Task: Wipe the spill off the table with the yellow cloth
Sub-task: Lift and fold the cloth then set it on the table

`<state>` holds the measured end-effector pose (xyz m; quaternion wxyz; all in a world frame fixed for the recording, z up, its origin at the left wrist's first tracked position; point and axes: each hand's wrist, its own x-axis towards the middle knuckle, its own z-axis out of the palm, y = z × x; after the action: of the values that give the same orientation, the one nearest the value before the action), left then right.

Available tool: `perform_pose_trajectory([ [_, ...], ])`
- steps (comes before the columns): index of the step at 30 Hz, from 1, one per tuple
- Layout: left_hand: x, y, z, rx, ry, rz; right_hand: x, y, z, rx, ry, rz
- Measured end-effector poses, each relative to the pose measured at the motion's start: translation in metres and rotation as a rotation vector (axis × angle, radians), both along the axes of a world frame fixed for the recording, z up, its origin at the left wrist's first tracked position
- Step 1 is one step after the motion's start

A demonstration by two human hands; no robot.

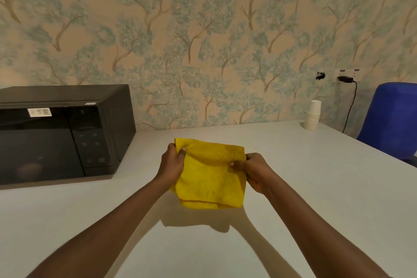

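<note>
Yellow cloth [209,174] folded, held above the table [316,187], left hand [172,162] and right hand [252,171] pinching opposite edges. No spill visible anywhere; wiping seemingly not yet begun.

— From my screen the yellow cloth [211,174] reads as soft, nubby terry, matt all over.

— And the table [304,187]?

— I see a smooth pale top with a dull sheen. The microwave [61,135] has a glossy black door and a matt casing. The cups [313,115] look like white paper.
</note>
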<state>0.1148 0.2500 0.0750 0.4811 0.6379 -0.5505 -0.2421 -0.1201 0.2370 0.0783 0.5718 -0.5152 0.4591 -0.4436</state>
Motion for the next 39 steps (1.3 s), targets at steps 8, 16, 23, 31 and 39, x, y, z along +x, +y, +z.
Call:
perform_pose_trajectory([
  [8, -0.041, -0.066, -0.001, 0.055, -0.159, 0.054, -0.025, -0.069, 0.001, -0.273, 0.322, -0.043],
  [16, -0.061, -0.137, -0.03, 0.179, -0.121, 0.035, -0.043, -0.148, -0.021, -0.26, 0.53, -0.049],
  [23, -0.068, -0.195, -0.056, 0.306, -0.106, 0.029, -0.043, -0.204, -0.054, -0.203, 0.572, -0.093],
  [31, -0.064, -0.256, -0.078, 0.433, 0.078, 0.048, -0.049, -0.263, -0.069, -0.086, 0.543, -0.112],
  [39, -0.075, -0.248, -0.077, 0.391, -0.468, 0.038, -0.053, -0.275, -0.079, -0.017, 0.805, 0.063],
])
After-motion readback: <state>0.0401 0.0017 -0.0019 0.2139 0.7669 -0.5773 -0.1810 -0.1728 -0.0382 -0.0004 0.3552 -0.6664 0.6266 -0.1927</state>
